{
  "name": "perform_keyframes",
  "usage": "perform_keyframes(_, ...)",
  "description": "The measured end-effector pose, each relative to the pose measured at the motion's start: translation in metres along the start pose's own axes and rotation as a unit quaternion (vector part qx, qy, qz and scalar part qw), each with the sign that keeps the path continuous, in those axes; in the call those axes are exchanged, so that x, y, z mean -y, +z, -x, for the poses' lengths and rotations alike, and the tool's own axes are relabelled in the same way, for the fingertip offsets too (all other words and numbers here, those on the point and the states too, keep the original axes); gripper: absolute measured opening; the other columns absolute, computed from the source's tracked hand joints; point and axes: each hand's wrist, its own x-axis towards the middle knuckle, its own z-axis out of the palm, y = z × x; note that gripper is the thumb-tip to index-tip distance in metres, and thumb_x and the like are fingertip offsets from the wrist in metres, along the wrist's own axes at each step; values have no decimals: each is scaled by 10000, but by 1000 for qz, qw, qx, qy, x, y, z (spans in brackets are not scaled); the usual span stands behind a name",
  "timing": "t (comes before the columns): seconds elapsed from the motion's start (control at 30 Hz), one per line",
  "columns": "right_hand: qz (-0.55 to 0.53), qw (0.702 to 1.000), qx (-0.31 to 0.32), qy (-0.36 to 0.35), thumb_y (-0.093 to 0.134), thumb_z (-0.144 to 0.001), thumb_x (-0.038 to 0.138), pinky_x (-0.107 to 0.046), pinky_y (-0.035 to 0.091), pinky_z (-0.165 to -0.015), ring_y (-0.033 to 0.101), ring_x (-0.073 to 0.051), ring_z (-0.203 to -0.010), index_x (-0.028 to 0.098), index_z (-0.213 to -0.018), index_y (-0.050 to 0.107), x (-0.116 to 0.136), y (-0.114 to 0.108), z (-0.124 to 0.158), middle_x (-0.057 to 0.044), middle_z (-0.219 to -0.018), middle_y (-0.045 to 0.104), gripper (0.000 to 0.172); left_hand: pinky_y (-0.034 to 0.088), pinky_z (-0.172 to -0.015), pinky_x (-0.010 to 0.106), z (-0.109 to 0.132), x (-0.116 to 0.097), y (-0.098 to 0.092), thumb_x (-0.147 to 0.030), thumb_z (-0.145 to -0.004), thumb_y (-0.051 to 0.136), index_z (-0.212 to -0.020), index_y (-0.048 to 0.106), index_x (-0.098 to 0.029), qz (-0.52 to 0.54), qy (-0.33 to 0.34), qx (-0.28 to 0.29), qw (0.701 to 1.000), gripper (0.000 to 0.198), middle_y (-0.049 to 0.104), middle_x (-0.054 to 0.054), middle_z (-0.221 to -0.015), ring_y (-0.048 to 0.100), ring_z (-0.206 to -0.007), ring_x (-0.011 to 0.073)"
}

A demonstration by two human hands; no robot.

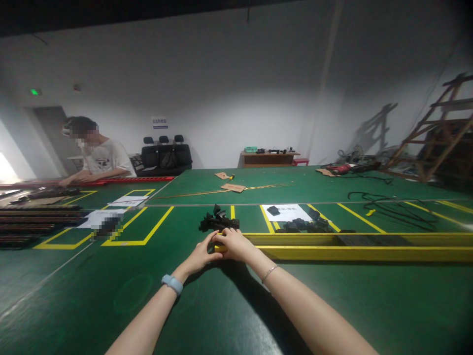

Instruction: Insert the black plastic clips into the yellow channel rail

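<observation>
A long yellow channel (354,254), like a pair of parallel rails, lies on the green table and runs off to the right. Both my hands meet at its left end. My left hand (199,254), with a light blue band at the wrist, is closed around the tip, thumb and fingers pinching. From above, my right hand (236,242) curls its fingers over the same end; a thin bracelet is on that wrist. What lies between the fingertips is mostly hidden. Just beyond the hands sits a pile of small black parts (217,219).
More black parts (308,224) lie behind the channel by a white paper sheet (286,213). Dark rails (40,224) are stacked at left, near a person (105,158) working. Cardboard pieces (233,188), thin rods (188,195) and black cable (388,207) lie farther back.
</observation>
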Motion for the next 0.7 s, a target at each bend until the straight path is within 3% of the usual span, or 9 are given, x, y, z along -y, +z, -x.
perform_keyframes(0.23, 9, 1000, 3, 2, 748, -719, 405, -381, 405, -798, 533, -255, -965, 321, -1207, 543, 1, -3, -1, -87, -1081, 546, 536, 390, -1028, 493, 1, -6, 2, -346, -637, 775, -1316, 521, -231, 42, 6, 6, 999, 734, 562, 142, -1327, 480, -1258, 334)
perform_keyframes(0.43, -7, 999, 31, 15, 729, -707, 491, -424, 414, -805, 525, -284, -997, 389, -1237, 534, 0, -5, -4, -83, -1102, 534, 574, 389, -1037, 477, -2, 1, 1, -351, -656, 775, -1359, 461, -213, 76, -21, 23, 997, 782, 491, 167, -1395, 467, -1278, 314)
perform_keyframes(0.53, -19, 999, 29, 20, 739, -687, 502, -411, 415, -808, 520, -273, -998, 345, -1217, 555, -1, -5, -5, -86, -1086, 539, 583, 361, -1064, 467, -4, 5, 0, -307, -648, 791, -1370, 430, -196, 117, -13, 36, 992, 815, 450, 181, -1425, 444, -1300, 302)
perform_keyframes(0.7, -18, 999, 7, 25, 733, -682, 524, -394, 417, -803, 523, -271, -985, 256, -1184, 574, -2, -3, -4, -96, -1073, 556, 591, 356, -1072, 469, -4, 3, 0, -281, -647, 797, -1279, 506, -202, 142, -8, 58, 988, 700, 501, 161, -1382, 489, -1259, 294)
